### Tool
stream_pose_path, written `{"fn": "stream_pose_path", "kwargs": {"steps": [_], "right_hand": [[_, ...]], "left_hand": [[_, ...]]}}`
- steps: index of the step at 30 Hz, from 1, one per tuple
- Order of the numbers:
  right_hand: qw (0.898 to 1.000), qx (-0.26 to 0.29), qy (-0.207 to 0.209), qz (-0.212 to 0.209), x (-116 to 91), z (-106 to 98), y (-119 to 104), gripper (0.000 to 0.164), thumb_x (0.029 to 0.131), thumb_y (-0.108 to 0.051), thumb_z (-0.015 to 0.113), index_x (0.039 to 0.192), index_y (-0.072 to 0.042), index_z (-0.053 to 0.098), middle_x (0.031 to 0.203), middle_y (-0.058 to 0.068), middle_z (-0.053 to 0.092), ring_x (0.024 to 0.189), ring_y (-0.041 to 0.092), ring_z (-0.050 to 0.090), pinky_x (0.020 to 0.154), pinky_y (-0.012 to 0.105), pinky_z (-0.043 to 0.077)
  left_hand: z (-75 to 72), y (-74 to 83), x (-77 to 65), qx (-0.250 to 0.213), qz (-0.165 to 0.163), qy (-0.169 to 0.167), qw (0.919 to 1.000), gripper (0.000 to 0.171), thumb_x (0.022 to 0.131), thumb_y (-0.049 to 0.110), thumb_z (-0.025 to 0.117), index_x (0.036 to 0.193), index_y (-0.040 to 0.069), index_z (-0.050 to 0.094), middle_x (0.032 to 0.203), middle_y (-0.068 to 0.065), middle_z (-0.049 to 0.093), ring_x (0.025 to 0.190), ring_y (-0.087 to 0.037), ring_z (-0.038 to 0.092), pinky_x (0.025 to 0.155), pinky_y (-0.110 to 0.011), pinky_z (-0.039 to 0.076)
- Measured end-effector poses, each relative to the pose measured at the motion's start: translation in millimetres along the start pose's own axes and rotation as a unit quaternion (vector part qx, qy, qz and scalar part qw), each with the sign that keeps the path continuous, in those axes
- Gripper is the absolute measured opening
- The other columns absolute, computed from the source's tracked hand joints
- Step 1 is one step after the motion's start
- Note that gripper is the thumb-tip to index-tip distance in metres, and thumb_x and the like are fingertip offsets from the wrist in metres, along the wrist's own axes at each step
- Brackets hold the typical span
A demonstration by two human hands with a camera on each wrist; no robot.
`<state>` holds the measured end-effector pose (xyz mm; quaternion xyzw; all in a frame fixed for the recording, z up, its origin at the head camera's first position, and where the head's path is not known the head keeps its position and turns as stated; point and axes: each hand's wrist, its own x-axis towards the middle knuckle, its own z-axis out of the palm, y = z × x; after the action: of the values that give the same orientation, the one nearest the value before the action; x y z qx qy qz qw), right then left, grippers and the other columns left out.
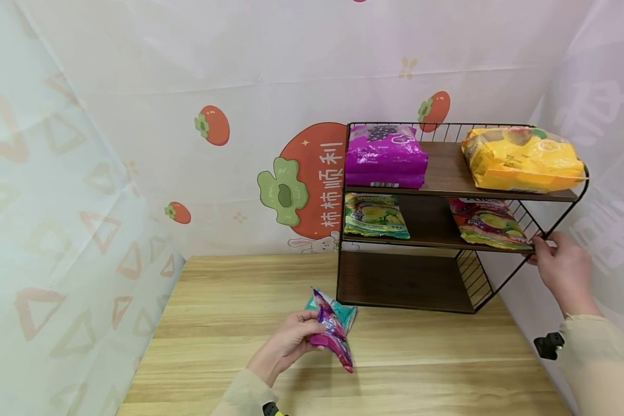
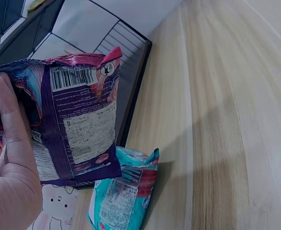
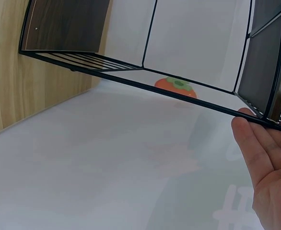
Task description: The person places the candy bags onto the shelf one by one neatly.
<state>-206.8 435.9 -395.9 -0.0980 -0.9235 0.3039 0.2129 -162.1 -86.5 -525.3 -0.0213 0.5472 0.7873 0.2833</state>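
Note:
My left hand [image 1: 289, 340] pinches a purple-and-pink snack packet [image 1: 334, 335] above the wooden table. The left wrist view shows that packet's printed back and barcode [image 2: 73, 77]. Behind it a teal packet [image 2: 120, 201] lies on the table, partly covered by the held one. At the right, my right hand [image 1: 565, 270] grips the side frame of a black wire rack [image 1: 405, 280] with brown shelves, near the middle shelf's front corner. In the right wrist view its fingers [image 3: 260, 143] pass under the black bar, while the thumb is mostly out of sight.
On the top shelf stand a purple bag [image 1: 387, 159] and a yellow bag [image 1: 522, 162]. A green packet [image 1: 377, 216] and a red-and-yellow packet [image 1: 491, 224] lie on the middle shelf. Printed cloth walls [image 1: 187, 58] enclose the wooden table [image 1: 229, 300].

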Motion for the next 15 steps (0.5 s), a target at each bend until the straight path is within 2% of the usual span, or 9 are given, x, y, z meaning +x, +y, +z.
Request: {"fn": "stream_pose_path", "kwargs": {"steps": [15], "right_hand": [[1.0, -0.008, -0.008, 0.01, 2, -2, 2, 0.038, 0.108, -0.018, 0.043, 0.12, 0.018, 0.053, 0.1, 0.041, 0.066, 0.049, -0.025, 0.042, 0.044, 0.013, 0.04]], "left_hand": [[17.7, -7.6, 17.3, 0.019, 0.005, -0.011, 0.9998, 0.05, 0.087, 0.001, 0.07, 0.132, -0.011, 0.056, 0.104, -0.015, 0.071, 0.075, -0.015, 0.069, 0.068, -0.027, 0.06]]}}
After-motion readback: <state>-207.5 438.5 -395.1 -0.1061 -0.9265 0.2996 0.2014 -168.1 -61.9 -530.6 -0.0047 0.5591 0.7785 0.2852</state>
